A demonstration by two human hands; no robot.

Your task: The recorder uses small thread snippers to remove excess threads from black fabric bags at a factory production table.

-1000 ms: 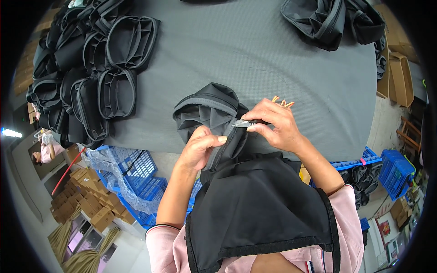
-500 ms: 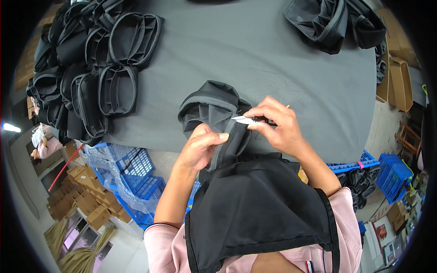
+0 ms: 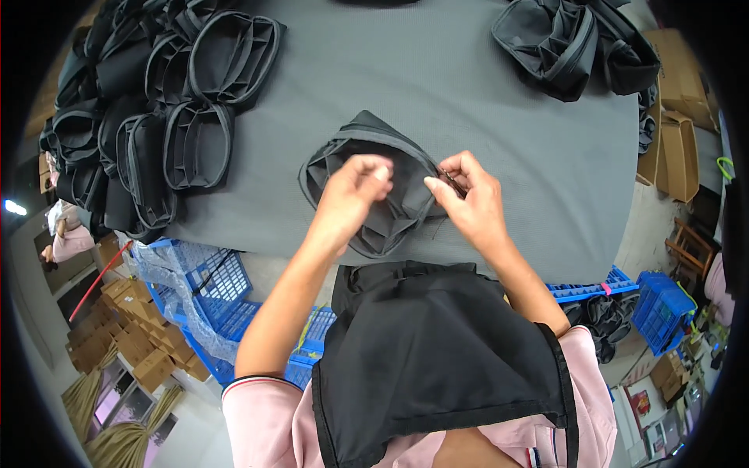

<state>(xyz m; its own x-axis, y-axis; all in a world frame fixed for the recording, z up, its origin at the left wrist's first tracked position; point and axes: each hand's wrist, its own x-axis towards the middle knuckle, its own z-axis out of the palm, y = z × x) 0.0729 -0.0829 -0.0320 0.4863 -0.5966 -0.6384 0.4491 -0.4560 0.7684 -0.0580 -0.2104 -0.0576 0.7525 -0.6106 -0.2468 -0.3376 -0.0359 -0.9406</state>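
A black fabric pouch with a zippered rim and inner dividers lies on the grey tabletop in front of me, its mouth facing up. Over the pouch's mouth is my left hand, fingers curled in and a little blurred; whatever they may pinch is hidden. At the pouch's right edge, my right hand is closed round small dark thread snips, with its fingertips close to the rim. Whether those fingertips also grip the fabric is unclear.
Many similar black pouches are heaped at the table's left, and more pouches lie at the far right. Blue plastic crates stand below the left edge. Another blue crate and cardboard boxes are at the right.
The pouch has been turned and opened wider, lying flatter. My left hand has let go of its edge and risen over the mouth. The snips' pale blade no longer shows.
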